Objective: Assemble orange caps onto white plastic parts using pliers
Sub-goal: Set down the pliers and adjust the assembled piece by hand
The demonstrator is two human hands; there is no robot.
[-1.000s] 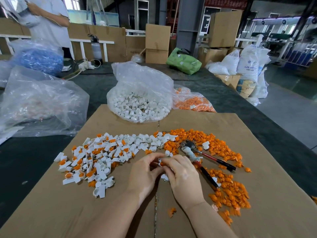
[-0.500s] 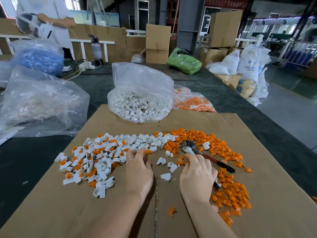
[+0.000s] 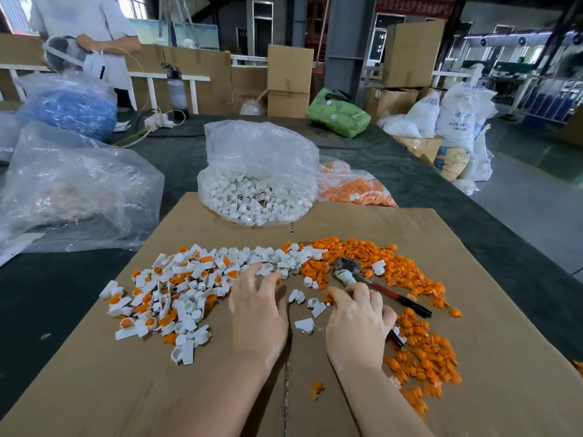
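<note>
— Got far with the capping?

— Partway only, at a guess. Found a heap of white plastic parts (image 3: pixel 164 298) on the left of the cardboard sheet (image 3: pixel 473 389), many already fitted with orange, some seemingly bare.

— And unfinished stock?

— Plenty. Saw loose orange caps (image 3: pixel 419 351) strewn thick across the right side, plus a band of bare white pieces (image 3: pixel 284 257) along the far edge of the spread. Noted two bags beyond the sheet as well: a bag of white parts (image 3: pixel 255 200), well filled, and a bag of orange caps (image 3: pixel 353 190) just beside it on the right. Judged most of the job as left to do.

— Tool in use?

— Not visibly. Spotted the pliers (image 3: pixel 345 274) flat on the cardboard among the orange caps, head pointed away, one handle run out to the right, the other passed under the right hand (image 3: pixel 358 323).

— Hands?

— Left hand (image 3: pixel 258 307): spread wide, fingers straight, tips at the near edge of the bare white pieces, gripping nothing. Right hand: fingers curled down, tips at one orange cap close to a few stray white pieces (image 3: pixel 304 324). Could not tell whether pinched or merely touched, nor whether closed round the handle beneath.

— Stage, then?

— Looked like gathering the next pair, ahead of any pressing with the pliers.
</note>
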